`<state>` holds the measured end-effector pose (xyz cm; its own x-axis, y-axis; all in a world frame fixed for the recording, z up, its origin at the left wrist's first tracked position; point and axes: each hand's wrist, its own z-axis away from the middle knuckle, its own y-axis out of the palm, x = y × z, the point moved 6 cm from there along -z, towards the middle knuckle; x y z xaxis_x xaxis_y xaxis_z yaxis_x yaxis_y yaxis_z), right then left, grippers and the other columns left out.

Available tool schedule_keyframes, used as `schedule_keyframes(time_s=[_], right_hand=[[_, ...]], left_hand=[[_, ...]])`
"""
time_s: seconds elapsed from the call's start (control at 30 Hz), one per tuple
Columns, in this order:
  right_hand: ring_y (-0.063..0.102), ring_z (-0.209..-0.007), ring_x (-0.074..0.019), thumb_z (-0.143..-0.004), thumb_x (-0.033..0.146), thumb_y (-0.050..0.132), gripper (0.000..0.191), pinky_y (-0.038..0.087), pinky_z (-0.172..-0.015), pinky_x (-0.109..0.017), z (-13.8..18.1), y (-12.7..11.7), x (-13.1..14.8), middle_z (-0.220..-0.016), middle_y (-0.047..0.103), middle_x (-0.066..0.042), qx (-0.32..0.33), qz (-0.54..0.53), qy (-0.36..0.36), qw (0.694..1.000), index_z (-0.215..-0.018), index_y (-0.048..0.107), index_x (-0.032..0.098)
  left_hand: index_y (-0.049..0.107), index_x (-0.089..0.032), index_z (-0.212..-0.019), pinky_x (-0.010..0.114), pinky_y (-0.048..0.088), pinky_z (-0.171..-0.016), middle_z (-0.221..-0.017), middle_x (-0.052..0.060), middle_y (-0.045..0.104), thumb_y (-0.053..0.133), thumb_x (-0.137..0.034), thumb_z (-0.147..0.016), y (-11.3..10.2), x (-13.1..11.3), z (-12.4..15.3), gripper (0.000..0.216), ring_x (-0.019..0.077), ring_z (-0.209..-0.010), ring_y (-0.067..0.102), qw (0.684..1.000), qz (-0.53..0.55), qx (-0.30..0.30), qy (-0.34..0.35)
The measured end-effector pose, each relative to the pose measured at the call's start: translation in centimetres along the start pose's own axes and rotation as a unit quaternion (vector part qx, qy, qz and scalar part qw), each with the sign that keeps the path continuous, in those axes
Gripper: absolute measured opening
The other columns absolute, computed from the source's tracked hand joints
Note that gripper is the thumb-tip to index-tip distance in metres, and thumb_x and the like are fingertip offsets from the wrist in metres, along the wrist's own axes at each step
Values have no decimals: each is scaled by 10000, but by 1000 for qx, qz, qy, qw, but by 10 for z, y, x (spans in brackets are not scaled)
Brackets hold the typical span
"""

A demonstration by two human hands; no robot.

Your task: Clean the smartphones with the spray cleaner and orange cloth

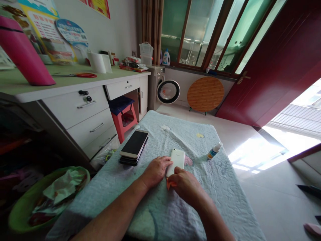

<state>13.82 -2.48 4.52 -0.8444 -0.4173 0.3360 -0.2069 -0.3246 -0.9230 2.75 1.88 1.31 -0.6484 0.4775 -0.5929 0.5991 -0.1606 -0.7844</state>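
Observation:
A white phone lies face down on a pale blue quilted cloth that covers a low table. My left hand rests against the phone's left edge, fingers curled on it. My right hand is closed over the phone's near end and pinches something small and orange beneath it. Two or three dark phones are stacked to the left of my hands. A small spray bottle with a white cap lies on the cloth to the right.
A white desk with drawers stands at left, with a pink bottle and scissors on top. A green basin of crumpled waste sits on the floor. A red stool, a washing machine and a round wooden board stand behind.

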Motion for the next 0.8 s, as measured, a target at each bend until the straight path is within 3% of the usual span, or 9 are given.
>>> schedule_keyframes(time_s=[0.2, 0.47, 0.8], right_hand=[[522, -658, -103, -846, 188, 559, 197, 271, -582, -248, 3, -2, -4, -815, 588, -9, 6, 4, 8, 1000, -826, 743, 256], [565, -790, -129, -884, 186, 540, 160, 329, -646, -228, -9, 8, 10, -937, 619, -31, -50, -11, -28, 998, -907, 696, 214], [555, -691, -110, -847, 221, 576, 70, 203, -558, -267, -2, 3, -6, -883, 618, -13, -18, 38, 21, 999, -885, 633, 208]], left_hand=[[695, -207, -1144, 354, 450, -1022, -1250, 58, 647, 450, -79, -855, 1, 2, 0, 399, 198, -1115, 597, 1000, -4, -7, 6], [698, -200, -1139, 348, 445, -1020, -1262, 68, 644, 472, -124, -866, -3, -3, 0, 362, 209, -1131, 594, 1000, 1, 10, -11], [679, -199, -1165, 365, 422, -1034, -1291, 74, 624, 548, -218, -893, -3, -5, 2, 303, 219, -1160, 577, 1000, -15, 15, 10]])
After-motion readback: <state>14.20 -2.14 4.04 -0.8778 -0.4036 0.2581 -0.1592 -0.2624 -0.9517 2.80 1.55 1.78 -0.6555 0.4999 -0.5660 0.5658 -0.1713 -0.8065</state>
